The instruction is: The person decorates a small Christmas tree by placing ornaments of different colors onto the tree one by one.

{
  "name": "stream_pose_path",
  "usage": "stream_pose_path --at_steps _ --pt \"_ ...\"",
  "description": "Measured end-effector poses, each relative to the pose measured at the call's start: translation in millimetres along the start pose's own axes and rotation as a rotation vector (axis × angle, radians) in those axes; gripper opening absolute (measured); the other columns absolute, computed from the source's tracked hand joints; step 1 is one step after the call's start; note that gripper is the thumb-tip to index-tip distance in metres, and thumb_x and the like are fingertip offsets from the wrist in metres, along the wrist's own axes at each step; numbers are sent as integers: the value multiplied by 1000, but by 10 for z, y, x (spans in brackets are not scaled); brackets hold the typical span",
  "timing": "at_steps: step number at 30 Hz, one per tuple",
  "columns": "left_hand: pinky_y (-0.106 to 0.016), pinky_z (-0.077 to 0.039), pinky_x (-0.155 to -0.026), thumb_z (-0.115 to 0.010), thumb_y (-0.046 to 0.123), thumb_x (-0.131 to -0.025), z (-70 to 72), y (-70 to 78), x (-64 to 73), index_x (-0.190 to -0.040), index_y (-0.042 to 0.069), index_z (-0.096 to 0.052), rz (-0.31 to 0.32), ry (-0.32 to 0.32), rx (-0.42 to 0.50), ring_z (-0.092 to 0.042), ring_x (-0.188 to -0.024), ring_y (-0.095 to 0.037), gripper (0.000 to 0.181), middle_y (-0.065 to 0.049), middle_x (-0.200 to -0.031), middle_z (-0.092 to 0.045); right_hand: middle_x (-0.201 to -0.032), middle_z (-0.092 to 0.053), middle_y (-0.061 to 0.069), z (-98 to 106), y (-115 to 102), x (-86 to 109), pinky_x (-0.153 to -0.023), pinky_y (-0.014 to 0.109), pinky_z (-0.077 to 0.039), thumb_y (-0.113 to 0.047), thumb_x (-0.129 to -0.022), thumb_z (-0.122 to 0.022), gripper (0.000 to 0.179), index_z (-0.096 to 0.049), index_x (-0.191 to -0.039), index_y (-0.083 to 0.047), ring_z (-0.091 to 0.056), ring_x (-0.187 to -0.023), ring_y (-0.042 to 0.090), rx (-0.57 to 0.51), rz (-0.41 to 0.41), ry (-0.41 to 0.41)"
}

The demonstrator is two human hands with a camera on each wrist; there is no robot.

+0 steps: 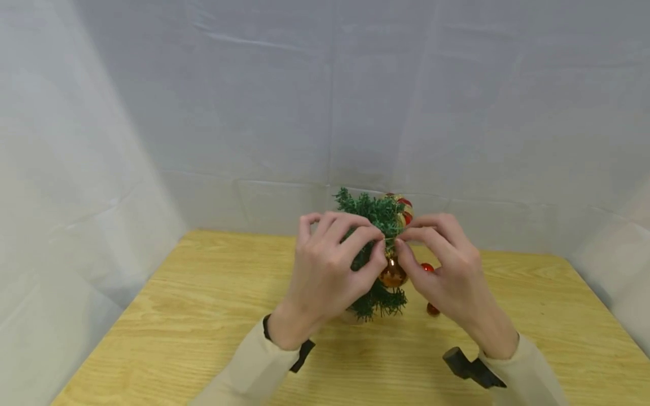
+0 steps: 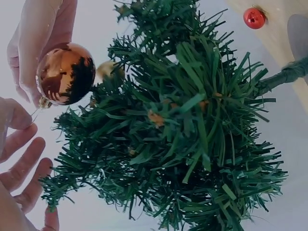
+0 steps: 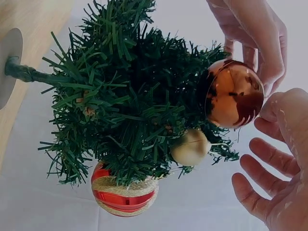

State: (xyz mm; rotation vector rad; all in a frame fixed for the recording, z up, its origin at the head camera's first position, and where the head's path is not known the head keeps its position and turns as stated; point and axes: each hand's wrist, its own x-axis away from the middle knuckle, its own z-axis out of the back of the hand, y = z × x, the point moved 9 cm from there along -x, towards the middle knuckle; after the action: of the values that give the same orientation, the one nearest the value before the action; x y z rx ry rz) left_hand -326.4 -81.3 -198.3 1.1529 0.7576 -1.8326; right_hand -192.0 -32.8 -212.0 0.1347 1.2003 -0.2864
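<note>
A small green artificial Christmas tree stands between and behind my hands. A shiny copper bauble hangs at its front, near the top. My left hand pinches the bauble's thin string between thumb and forefinger. Opposite it, my right hand pinches the same string, the fingertips of both hands close together. A smaller gold bauble and a red-and-gold striped bauble are on the tree's right side. Part of the tree is hidden by my left hand in the head view.
Small red baubles lie on the wooden table to the right of the tree. The tree's trunk ends in a round grey base. Pale sheeting hangs behind the table and at both sides.
</note>
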Motion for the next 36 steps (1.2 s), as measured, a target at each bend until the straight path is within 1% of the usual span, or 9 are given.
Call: stream_pose_path --at_steps 3,7,13,16,18,21,28,31,36 --pt "-47 -45 -87 -69 20 -92 -31 -45 -4 -89 17 -77 30 -9 -8 -66 -91 -20 10 1 -95 -74 -97 -67 16 -23 37 -12 -74 29 -48 -27 -104 -58 31 -72 -91 -2 -61 -89 27 24 -13 0" --pt "-46 -45 -88 -68 21 -93 -80 -89 -10 -90 18 -77 77 -42 -24 -66 -92 -19 9 1 -96 -73 -99 -66 16 -57 103 -20 -72 31 -49 -25 -102 -60 29 -73 -91 -2 -62 -89 29 30 -50 1" --pt "-46 -46 -89 -67 22 -94 -159 -134 -27 -90 20 -75 161 -110 -43 -65 -94 -19 9 3 -96 -72 -101 -65 18 -115 205 -16 -72 34 -51 -11 -91 -71 11 -74 -91 -1 -64 -90 29 48 -122 -22" --pt "-46 -46 -88 -68 22 -93 -183 -154 -23 -89 20 -75 203 -126 -45 -65 -93 -19 8 3 -95 -71 -101 -65 17 -137 224 -13 -70 35 -51 -5 -87 -74 6 -74 -91 -2 -64 -88 28 50 -136 -29" --pt "-46 -46 -87 -69 22 -92 -187 -165 -17 -88 20 -74 225 -129 -43 -65 -91 -20 7 2 -95 -71 -102 -65 16 -149 223 -8 -68 38 -52 -1 -84 -76 7 -75 -91 -3 -63 -89 27 41 -135 -30" --pt "-47 -45 -88 -70 22 -91 -195 -168 -8 -85 20 -72 242 -139 -48 -65 -90 -21 6 1 -97 -70 -104 -65 16 -173 211 -2 -67 40 -52 3 -81 -77 11 -75 -90 -4 -63 -91 28 34 -127 -45" --pt "-50 -45 -89 -72 22 -90 -236 -171 12 -81 20 -69 266 -176 -42 -64 -91 -21 9 0 -101 -67 -108 -64 17 -235 185 17 -69 37 -47 0 -83 -78 8 -73 -87 -4 -60 -99 30 43 -136 -136" --pt "-49 -45 -89 -72 21 -90 -236 -185 17 -81 20 -70 284 -167 -23 -64 -91 -21 9 0 -101 -67 -107 -64 17 -225 190 14 -71 38 -49 0 -84 -77 7 -73 -88 -4 -61 -99 30 35 -153 -118" --pt "-49 -45 -88 -71 20 -91 -212 -213 11 -82 20 -71 310 -136 -9 -65 -88 -21 9 0 -99 -68 -104 -66 15 -172 206 -18 -69 41 -53 1 -83 -76 6 -75 -88 -2 -65 -93 28 20 -181 -29"
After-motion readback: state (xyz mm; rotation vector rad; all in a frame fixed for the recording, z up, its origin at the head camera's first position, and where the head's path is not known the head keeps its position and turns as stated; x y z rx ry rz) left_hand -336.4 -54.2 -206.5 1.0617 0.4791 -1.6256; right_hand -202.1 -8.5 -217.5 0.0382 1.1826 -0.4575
